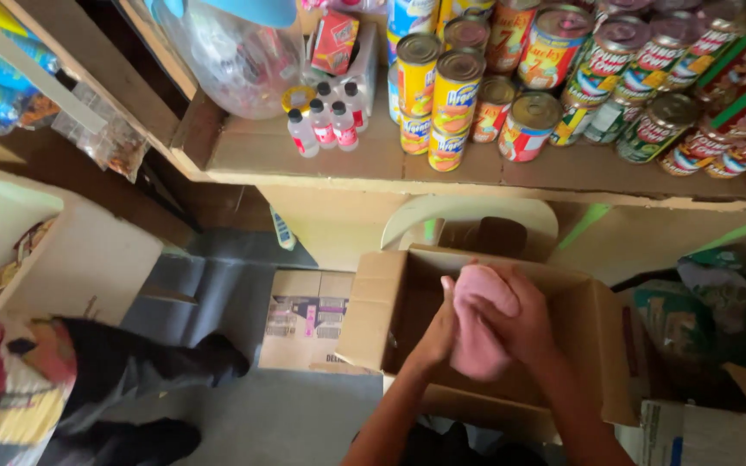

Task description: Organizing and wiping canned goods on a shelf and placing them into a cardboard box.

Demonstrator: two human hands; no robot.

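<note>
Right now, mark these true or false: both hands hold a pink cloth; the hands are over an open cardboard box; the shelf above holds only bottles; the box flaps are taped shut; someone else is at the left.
1. Both hands hold a pink cloth. True: the left hand and right hand grip the pink cloth.
2. The hands are over an open cardboard box. True.
3. The shelf holds only bottles. False: it holds small bottles and many cans.
4. The box flaps are taped shut. False: they stand open.
5. Another person is at the left. True.
</note>
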